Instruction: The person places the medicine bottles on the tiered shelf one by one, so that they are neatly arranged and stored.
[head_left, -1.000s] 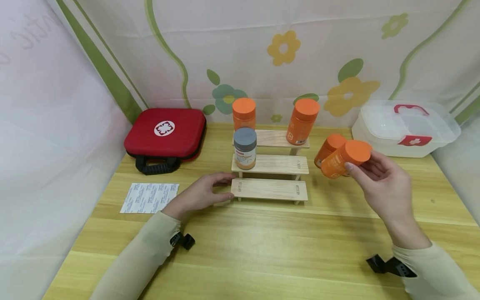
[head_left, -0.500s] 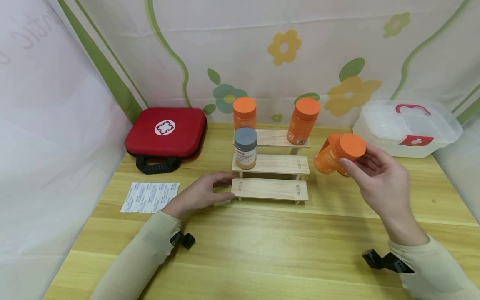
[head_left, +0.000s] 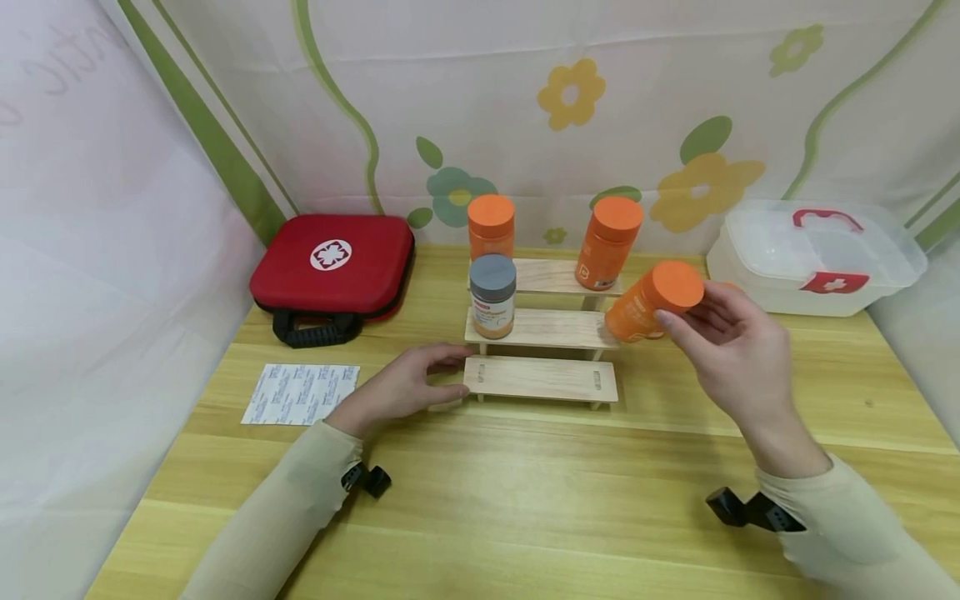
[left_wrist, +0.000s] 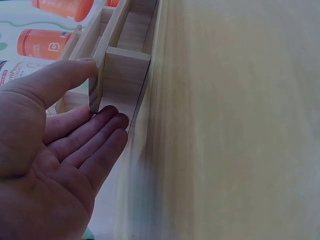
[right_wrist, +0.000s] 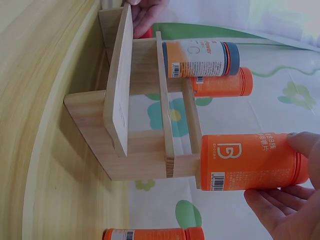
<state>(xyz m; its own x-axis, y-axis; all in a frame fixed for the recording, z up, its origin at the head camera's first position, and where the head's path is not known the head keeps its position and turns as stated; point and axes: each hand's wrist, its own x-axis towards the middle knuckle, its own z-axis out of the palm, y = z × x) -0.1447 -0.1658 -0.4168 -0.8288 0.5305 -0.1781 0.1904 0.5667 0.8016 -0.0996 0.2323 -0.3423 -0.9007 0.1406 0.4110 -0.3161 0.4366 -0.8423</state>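
Observation:
My right hand [head_left: 742, 358] grips an orange supplement bottle [head_left: 637, 312] by its lid end, tilted, near the right end of the middle step of a three-step wooden rack [head_left: 536, 379]. The right wrist view shows white print and a barcode on the held bottle. At the bottom step's left end, my left hand [head_left: 401, 385] has thumb and forefinger at opposite corners of the plank. A grey-lidded bottle [head_left: 492, 302] stands on the middle step's left. On the top step are two orange bottles, one left [head_left: 491, 229], one right [head_left: 609, 246].
Another orange bottle [right_wrist: 157, 234] stands on the table right of the rack, mostly hidden in the head view. A red first-aid case [head_left: 337, 262] and a printed white sheet [head_left: 300, 396] lie left. A clear lidded box [head_left: 780, 275] stands at the back right.
My right hand has carried the orange bottle leftward to the rack, past the bottle standing on the table. The left hand stays at the bottom step.

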